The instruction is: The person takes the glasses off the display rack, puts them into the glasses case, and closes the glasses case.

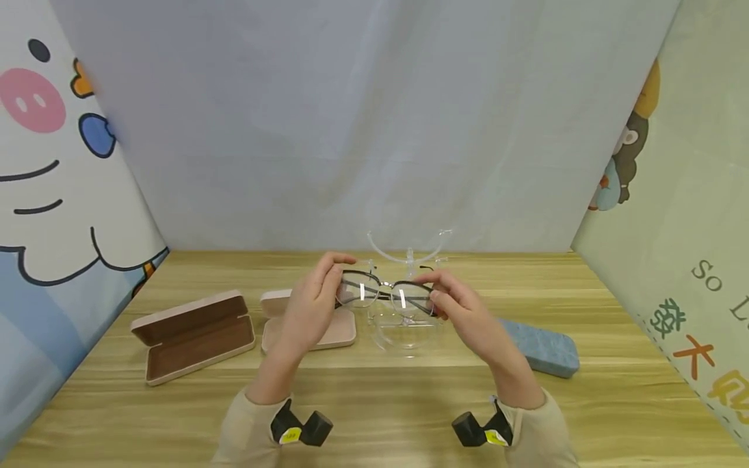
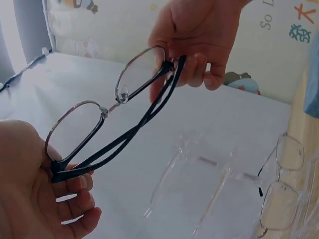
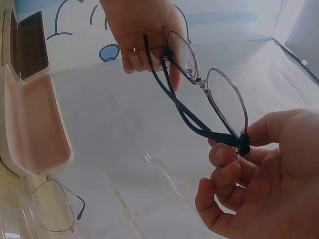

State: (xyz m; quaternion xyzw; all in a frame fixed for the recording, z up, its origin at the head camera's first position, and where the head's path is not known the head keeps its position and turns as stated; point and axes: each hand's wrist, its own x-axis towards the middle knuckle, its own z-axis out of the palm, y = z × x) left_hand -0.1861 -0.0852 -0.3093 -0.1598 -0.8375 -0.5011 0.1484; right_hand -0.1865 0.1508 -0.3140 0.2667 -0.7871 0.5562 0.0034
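Both hands hold one pair of black half-rim glasses (image 1: 386, 285) above the table. My left hand (image 1: 313, 302) pinches the left end of the frame. At the opposite end, the thumb and fingers of my right hand (image 1: 468, 315) grip near the hinge. The black temples (image 2: 134, 130) are folded and cross each other behind the lenses. Behind and below the glasses stands a clear plastic display stand (image 1: 409, 260). Thin metal-rimmed glasses (image 2: 279, 206) sit on that stand, mostly hidden in the head view.
To the left, an eyeglass case with a brown lining (image 1: 199, 341) lies open. A pink case (image 1: 336, 328), also open, is partly behind my left forearm. A closed blue case (image 1: 547, 351) lies beyond my right wrist. A pale cloth (image 1: 281, 130) hangs at the table's back edge.
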